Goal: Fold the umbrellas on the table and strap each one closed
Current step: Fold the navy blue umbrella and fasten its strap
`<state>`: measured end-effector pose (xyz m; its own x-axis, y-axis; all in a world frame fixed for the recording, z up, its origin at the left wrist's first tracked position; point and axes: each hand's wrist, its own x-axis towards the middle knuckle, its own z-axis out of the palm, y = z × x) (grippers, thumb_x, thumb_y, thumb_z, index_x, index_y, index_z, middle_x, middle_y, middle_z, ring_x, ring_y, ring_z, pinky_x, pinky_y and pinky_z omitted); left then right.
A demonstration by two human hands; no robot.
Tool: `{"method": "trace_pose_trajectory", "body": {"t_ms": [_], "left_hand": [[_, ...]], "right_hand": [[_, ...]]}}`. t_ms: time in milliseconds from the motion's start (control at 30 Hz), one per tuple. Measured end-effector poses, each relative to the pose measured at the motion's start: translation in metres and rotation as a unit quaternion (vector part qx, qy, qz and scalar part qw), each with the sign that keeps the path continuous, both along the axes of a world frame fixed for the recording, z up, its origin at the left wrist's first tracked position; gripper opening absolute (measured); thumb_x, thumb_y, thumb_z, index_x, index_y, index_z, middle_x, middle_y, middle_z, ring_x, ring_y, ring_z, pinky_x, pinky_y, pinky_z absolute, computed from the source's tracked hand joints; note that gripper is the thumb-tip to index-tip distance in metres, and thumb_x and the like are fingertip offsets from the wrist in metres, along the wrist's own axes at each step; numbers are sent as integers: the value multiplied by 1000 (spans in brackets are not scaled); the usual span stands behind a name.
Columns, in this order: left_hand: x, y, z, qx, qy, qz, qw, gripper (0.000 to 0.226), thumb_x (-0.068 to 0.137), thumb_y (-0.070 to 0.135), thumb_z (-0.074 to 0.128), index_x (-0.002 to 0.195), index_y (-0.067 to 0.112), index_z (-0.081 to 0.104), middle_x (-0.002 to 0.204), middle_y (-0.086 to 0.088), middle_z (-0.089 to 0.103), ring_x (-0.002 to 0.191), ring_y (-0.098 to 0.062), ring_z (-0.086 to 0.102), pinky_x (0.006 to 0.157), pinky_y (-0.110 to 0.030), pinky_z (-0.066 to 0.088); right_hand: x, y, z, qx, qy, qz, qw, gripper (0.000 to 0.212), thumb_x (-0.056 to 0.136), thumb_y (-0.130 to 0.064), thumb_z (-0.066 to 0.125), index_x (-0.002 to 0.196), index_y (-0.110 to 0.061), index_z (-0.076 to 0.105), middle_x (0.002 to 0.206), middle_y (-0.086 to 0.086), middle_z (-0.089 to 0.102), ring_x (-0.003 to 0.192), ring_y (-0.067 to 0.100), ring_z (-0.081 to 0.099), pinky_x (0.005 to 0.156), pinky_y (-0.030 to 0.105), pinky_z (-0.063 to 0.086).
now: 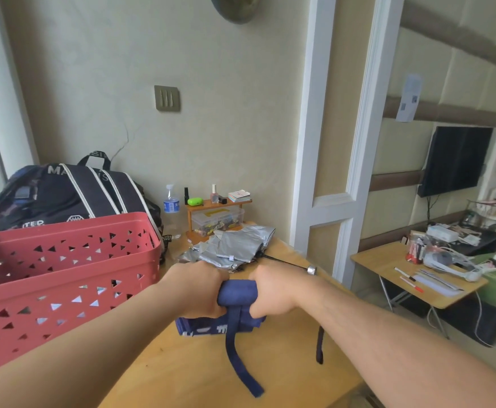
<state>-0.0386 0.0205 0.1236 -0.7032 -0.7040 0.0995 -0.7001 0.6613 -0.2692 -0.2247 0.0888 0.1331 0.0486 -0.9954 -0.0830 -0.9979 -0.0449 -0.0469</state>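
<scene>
While both grip it, navy umbrella (pixel 236 293) between left hand (pixel 199 290), right hand (pixel 273 290)

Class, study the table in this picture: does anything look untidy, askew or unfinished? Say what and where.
The blue umbrella, gripped by the left hand and right hand, has its strap dangling loose, not fastened. Behind it the silver umbrella lies crumpled, its fabric spread unevenly.
</scene>
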Motion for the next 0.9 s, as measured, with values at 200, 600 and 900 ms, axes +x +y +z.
{"method": "trace_pose_trajectory", "body": {"t_ms": [200, 600, 900], "left_hand": [[17, -5, -5, -45, 52, -31, 997, 30, 92, 55, 57, 111, 33, 61, 99, 6, 69, 94, -22, 68, 72, -35, 54], [5, 1, -12, 13, 36, 49, 998, 16, 88, 37, 65, 83, 23, 59, 79, 3, 61, 73, -23, 59, 65, -32, 50], [20, -4, 5, 201, 163, 90, 962, 41, 66, 51, 84, 87, 19, 70, 81, -1, 73, 63, -20, 62, 59, -33, 50]], "right_hand": [[-23, 1, 0, 34, -97, -26, 994, 26, 62, -31, 73, 74, -23, 51, 65, 1, 48, 55, 21, 41, 51, 33, 28], [-10, -6, -8, -95, 67, 66, 991, 50, 71, -50, 73, 115, -38, 54, 103, -9, 57, 101, 20, 57, 77, 39, 52], [-9, -7, 5, -265, 160, 89, 947, 47, 79, -69, 68, 108, -33, 56, 97, -7, 65, 102, 28, 61, 82, 37, 40]]}}
